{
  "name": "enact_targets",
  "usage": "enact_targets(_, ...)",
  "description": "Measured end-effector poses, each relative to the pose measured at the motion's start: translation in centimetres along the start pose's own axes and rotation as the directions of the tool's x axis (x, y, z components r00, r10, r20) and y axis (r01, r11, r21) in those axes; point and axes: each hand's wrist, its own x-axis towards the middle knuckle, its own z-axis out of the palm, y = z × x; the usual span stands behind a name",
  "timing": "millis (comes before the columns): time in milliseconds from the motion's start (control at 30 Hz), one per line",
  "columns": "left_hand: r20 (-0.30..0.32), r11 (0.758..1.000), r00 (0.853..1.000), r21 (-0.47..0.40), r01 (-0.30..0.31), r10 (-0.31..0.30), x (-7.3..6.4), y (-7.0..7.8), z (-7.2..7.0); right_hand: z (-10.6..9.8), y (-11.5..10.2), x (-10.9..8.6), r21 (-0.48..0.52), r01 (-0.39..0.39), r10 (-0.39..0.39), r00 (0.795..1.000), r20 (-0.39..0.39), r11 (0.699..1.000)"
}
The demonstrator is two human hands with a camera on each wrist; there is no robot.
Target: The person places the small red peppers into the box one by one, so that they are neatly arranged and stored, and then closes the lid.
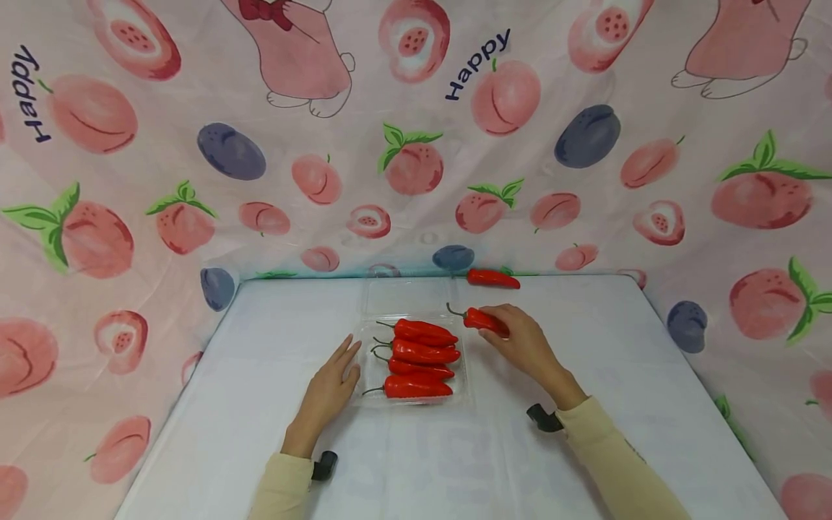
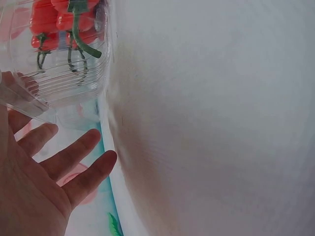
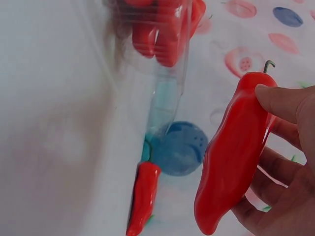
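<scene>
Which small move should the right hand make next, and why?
Probably carry the held pepper left and lower it into the clear container: the right hand holds it just beside the container, where four peppers lie.

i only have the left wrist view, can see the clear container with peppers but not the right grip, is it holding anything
Observer: Yes, the right grip holds a red pepper beside the clear container.
Operator: ok, any other pepper outside the container
Observer: One, a loose pepper at the far edge of the table.
Operator: my view cuts off the ones inside, how many are there
Observer: The head view shows four peppers in the container, side by side.
</scene>
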Motion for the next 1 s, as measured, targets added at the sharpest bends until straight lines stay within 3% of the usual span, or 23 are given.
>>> enact_targets(500,-0.006,1.000,1.000,-0.001,-0.014,0.014,-0.1,0.0,-0.1,0.4,-2.4,-0.6,-0.003,0.101,-0.101,0.995,0.018,0.995)
enact_targets(1000,-0.021,1.000,1.000,0.006,-0.020,0.020,-0.2,-0.2,0.1,1.8,-3.6,-0.6,0.092,0.148,-0.149,0.989,0.009,0.985)
